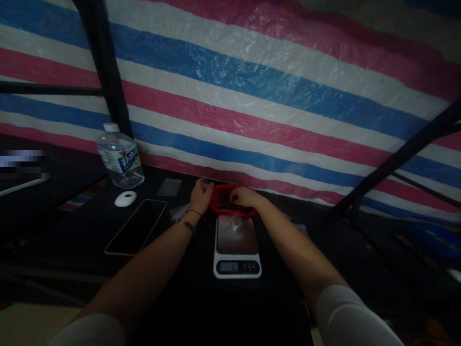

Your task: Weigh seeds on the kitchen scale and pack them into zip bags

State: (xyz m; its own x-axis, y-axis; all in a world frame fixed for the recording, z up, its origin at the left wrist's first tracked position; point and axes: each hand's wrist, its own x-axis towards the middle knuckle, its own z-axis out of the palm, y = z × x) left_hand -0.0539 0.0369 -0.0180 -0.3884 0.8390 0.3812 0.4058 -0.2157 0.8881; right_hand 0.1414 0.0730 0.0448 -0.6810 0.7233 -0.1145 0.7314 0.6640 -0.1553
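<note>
A red bowl (212, 205) with small dark brown pieces (230, 206) in it stands behind a white kitchen scale (237, 269). My right hand (246, 197) reaches into it from the right, fingers bent together among the pieces; the fingertips are partly hidden. At the bowl's left rim is my left hand (200, 196), thumb against the rim and fingers curled. Something pale and clear shows between thumb and fingers, too small to name. On the scale's metal plate (237, 242) sits a small clear cup-like piece (236, 223). The scale's display is lit.
Left of my arms lie a phone (139, 228), a white oval case (126, 198) and a small clear bag (169, 187). A clear plastic bottle (120, 158) stands behind them. Striped sheeting (252, 110) hangs at the back between dark metal bars (104, 62).
</note>
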